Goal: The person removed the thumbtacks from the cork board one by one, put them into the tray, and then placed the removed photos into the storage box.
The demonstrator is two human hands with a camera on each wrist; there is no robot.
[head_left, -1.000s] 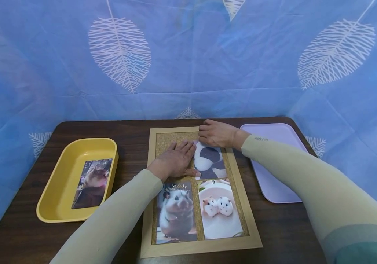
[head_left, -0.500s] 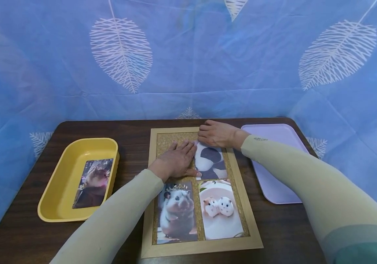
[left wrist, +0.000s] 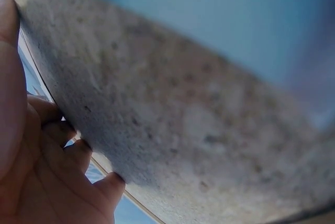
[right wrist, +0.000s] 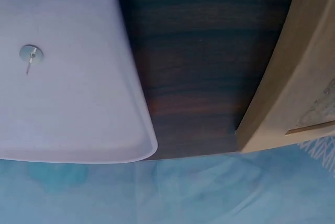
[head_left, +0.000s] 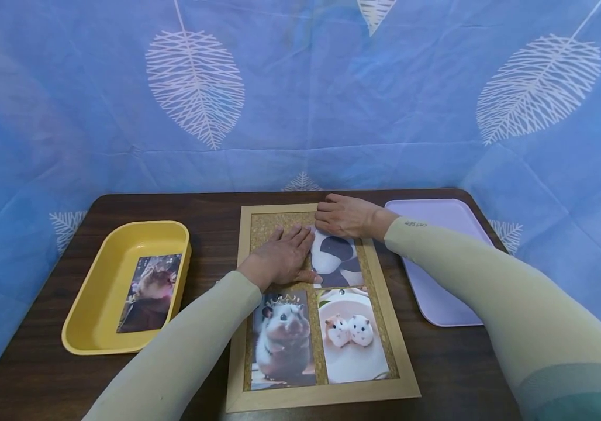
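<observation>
A wood-framed cork board [head_left: 244, 304] lies at the table's middle, with three animal photos on it. My left hand [head_left: 281, 257] lies flat on the bare cork at the upper left, thumb against the black-and-white animal photo [head_left: 338, 264]; the left wrist view shows its fingers [left wrist: 36, 182] on the cork [left wrist: 183, 124]. My right hand [head_left: 346, 215] rests on that photo's top edge, fingers bent down. Whatever is under them is hidden. Below lie a crowned hamster photo [head_left: 282, 342] and a two-hamster photo [head_left: 352, 336].
A yellow tray [head_left: 95, 327] at the left holds a cat photo [head_left: 148, 291]. At the right, a lilac tray [head_left: 437, 292] holds one pushpin [right wrist: 30, 54]. Dark wood table [right wrist: 193, 77] shows between tray and frame corner [right wrist: 282, 93]. Blue leaf-print cloth surrounds the table.
</observation>
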